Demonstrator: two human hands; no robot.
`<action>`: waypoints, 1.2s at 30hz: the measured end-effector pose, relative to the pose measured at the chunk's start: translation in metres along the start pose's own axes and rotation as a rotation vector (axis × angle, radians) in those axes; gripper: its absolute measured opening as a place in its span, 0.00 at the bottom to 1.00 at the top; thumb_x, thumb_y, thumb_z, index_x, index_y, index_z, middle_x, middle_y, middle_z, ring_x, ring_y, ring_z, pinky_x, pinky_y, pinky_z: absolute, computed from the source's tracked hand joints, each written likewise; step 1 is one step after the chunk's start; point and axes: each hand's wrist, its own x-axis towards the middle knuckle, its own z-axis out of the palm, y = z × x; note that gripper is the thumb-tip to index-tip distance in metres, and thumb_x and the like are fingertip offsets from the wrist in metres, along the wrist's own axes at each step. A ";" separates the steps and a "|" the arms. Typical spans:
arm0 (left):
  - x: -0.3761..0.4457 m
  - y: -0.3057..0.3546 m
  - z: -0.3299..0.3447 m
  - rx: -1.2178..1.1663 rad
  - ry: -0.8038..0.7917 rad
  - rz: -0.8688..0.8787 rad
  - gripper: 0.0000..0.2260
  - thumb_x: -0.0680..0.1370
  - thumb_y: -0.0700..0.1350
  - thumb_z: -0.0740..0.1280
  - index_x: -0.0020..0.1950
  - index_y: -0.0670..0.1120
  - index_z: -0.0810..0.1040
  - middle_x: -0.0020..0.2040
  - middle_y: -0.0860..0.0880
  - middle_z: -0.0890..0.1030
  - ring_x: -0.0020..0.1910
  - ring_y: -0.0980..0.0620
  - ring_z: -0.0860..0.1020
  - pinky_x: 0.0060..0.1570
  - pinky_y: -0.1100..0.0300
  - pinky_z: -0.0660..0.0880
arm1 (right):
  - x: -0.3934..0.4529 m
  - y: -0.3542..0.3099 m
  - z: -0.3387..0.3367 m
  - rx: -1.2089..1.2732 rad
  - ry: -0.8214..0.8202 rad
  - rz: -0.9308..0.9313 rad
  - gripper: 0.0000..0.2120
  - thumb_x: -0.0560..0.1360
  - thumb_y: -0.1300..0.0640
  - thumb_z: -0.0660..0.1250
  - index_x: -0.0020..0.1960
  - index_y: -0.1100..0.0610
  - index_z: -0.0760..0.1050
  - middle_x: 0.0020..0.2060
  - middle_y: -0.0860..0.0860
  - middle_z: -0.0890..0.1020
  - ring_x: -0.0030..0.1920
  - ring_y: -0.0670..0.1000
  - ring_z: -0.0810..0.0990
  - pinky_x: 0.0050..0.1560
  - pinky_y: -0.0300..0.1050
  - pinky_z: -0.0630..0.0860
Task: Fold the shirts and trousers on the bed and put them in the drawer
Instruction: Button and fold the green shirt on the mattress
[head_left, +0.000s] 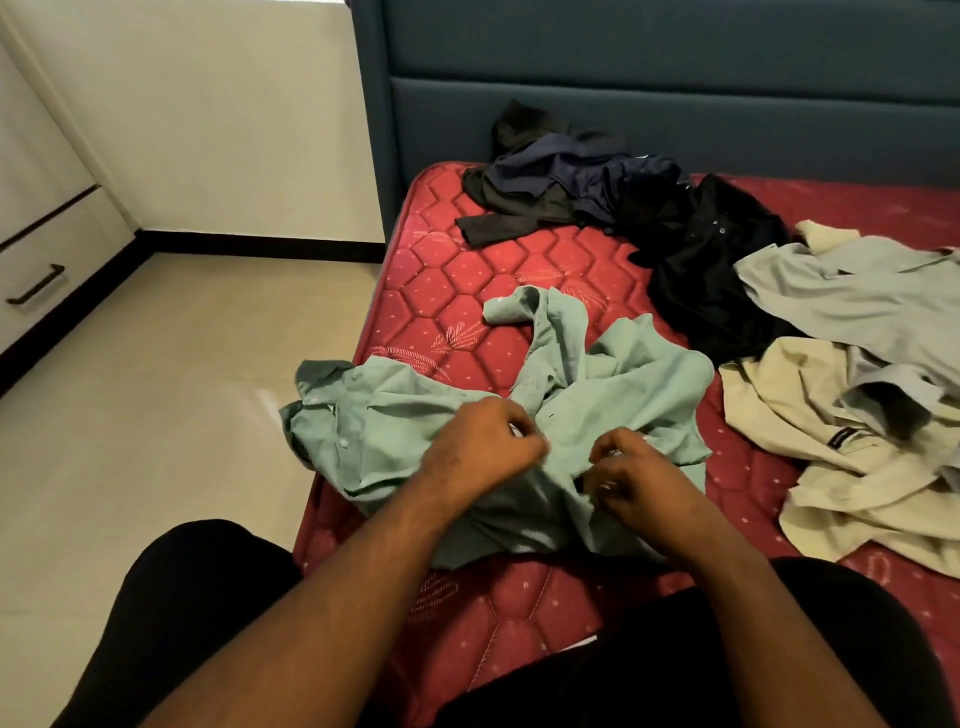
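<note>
My left hand (480, 447) & right hand (631, 475) both pinch the crumpled green shirt (389, 415) at the near edge of the bed (441, 291); nothing folded yet, dark, grey & cream clothes still heaped, drawer (36, 280) closed

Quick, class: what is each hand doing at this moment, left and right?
Left hand: fingers curled, pinching the green shirt.
Right hand: fingers curled, gripping the same green shirt.

You've got one green shirt (498, 415) under your fingers, five more garments beyond your fingertips, one drawer handle (35, 285).
</note>
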 end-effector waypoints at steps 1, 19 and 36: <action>0.003 0.011 0.006 0.038 -0.015 -0.033 0.16 0.71 0.61 0.69 0.45 0.50 0.83 0.42 0.53 0.83 0.42 0.52 0.80 0.46 0.54 0.78 | -0.002 -0.001 -0.005 -0.012 0.057 -0.035 0.06 0.71 0.64 0.72 0.44 0.54 0.82 0.51 0.46 0.74 0.50 0.48 0.78 0.49 0.46 0.77; 0.044 0.011 0.011 -0.130 -0.125 -0.222 0.10 0.70 0.49 0.76 0.44 0.42 0.85 0.38 0.45 0.84 0.37 0.50 0.81 0.41 0.54 0.77 | 0.025 0.010 -0.028 0.519 0.118 0.228 0.16 0.74 0.55 0.71 0.29 0.57 0.74 0.21 0.45 0.71 0.23 0.41 0.67 0.26 0.33 0.64; 0.027 0.023 0.040 -0.985 0.100 -0.412 0.08 0.71 0.31 0.66 0.37 0.42 0.80 0.37 0.43 0.80 0.39 0.48 0.77 0.44 0.54 0.77 | 0.013 0.023 -0.047 0.927 -0.001 0.319 0.11 0.64 0.66 0.76 0.46 0.62 0.84 0.41 0.55 0.86 0.44 0.48 0.85 0.46 0.35 0.78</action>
